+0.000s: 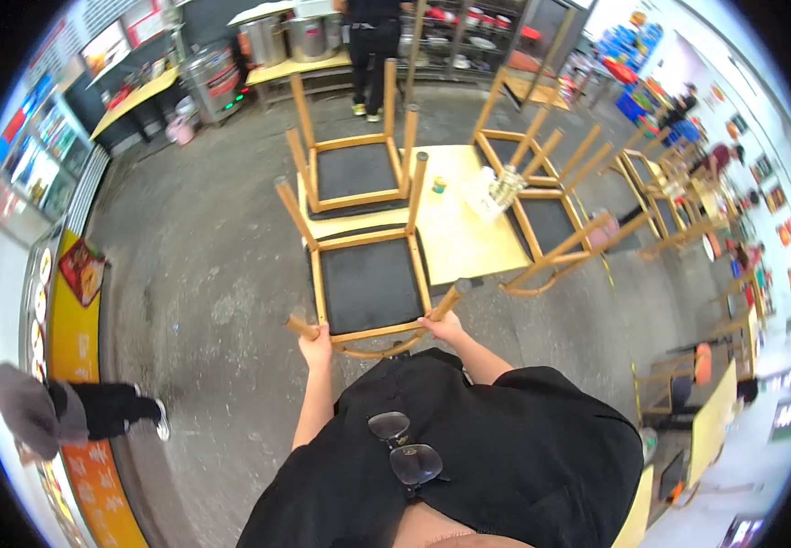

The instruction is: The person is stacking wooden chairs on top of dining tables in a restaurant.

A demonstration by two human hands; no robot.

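Observation:
Both my hands grip the near end of an upside-down wooden chair (370, 290), whose dark underside faces up and whose legs point upward. My left hand (316, 347) is closed round the frame at the base of the near left leg. At the near right leg, my right hand (444, 325) holds the other corner. The chair's far part overlaps the edge of a pale yellow table (474, 240). A second upturned chair (357, 171) rests on that table just beyond. Two more, a near right chair (551, 222) and a far right chair (515, 154), sit along its right side.
On the tabletop are a small green-and-yellow container (440, 184) and a clear holder (505, 188) with pale contents. One person (373, 55) stands near steel pots (313, 35) at the back. Another person (60, 414) is at the food counter (73, 335) on the left. More chairs (648, 178) stand right.

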